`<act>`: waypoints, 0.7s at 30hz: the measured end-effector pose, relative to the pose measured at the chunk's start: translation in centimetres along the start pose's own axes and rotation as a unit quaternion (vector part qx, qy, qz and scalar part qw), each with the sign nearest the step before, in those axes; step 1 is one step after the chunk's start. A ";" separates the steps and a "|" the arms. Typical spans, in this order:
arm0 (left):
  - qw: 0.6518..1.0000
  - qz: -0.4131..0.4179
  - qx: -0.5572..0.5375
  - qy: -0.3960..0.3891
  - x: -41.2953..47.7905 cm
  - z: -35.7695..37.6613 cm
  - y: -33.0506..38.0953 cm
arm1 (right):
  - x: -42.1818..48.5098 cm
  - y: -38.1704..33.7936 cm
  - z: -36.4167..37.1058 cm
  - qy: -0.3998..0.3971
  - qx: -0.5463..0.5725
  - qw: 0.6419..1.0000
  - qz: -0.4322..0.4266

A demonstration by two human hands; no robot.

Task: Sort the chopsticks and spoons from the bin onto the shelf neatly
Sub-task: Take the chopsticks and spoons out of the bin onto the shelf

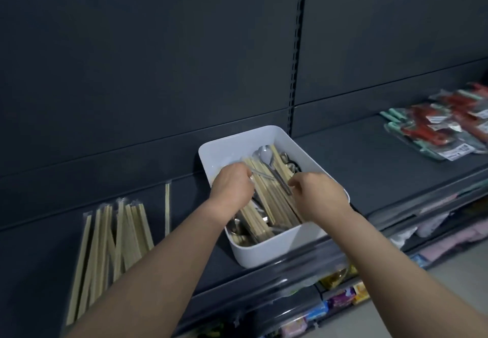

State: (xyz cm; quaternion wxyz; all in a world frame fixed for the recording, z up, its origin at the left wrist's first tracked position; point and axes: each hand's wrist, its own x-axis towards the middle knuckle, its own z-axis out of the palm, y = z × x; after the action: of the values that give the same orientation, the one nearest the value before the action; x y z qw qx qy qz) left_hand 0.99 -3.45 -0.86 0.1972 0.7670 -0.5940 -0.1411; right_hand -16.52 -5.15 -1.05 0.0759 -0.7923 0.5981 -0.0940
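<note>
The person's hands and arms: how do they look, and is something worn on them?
The left hand and the right hand are bare, with no gloves. No ring, watch or bracelet shows. The left forearm and the right forearm are bare too; no sleeve comes into the picture.

No legible text anywhere. White stickers (436,119) on the red-and-teal cutlery packs (422,129), far right: print too blurred to read. Coloured snack packets (340,299) below: graphics only, brand unreadable. Same for numbers and signs.
</note>
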 end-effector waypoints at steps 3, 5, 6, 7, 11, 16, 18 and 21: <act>0.999 0.005 0.009 -0.034 2.3 1.1 0.2 | 3.1 0.6 0.4 -0.022 0.013 1.000 0.015; 0.999 -0.003 0.006 -0.044 3.4 1.6 0.0 | 5.1 0.5 0.8 -0.044 0.003 0.999 0.002; 0.999 -0.013 0.006 -0.048 3.8 1.8 -0.2 | 6.0 0.2 1.0 -0.059 0.001 0.998 -0.008; 0.998 -0.024 0.005 -0.050 4.1 2.0 -0.4 | 6.9 -0.1 1.3 -0.073 -0.003 0.997 -0.020; 0.997 -0.069 -0.013 -0.035 4.6 2.2 -1.1 | 9.8 -1.7 2.0 -0.112 -0.026 0.992 -0.041; 0.994 -0.112 0.009 -0.014 5.2 2.1 -1.1 | 12.1 -2.3 2.5 -0.189 -0.033 0.980 -0.046; 0.992 -0.122 0.020 -0.007 5.4 2.2 -0.8 | 12.7 -1.9 2.5 -0.228 -0.010 0.972 -0.052; 0.989 -0.144 0.032 -0.006 6.1 2.8 -0.5 | 13.3 -1.2 1.6 -0.232 0.017 0.971 -0.053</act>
State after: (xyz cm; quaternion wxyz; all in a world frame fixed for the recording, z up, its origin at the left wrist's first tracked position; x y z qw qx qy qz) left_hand 1.72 -9.59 -3.52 0.1464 0.8495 -0.4831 -0.1535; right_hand -11.44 -17.61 -1.56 0.2207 -0.8214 0.5201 0.0780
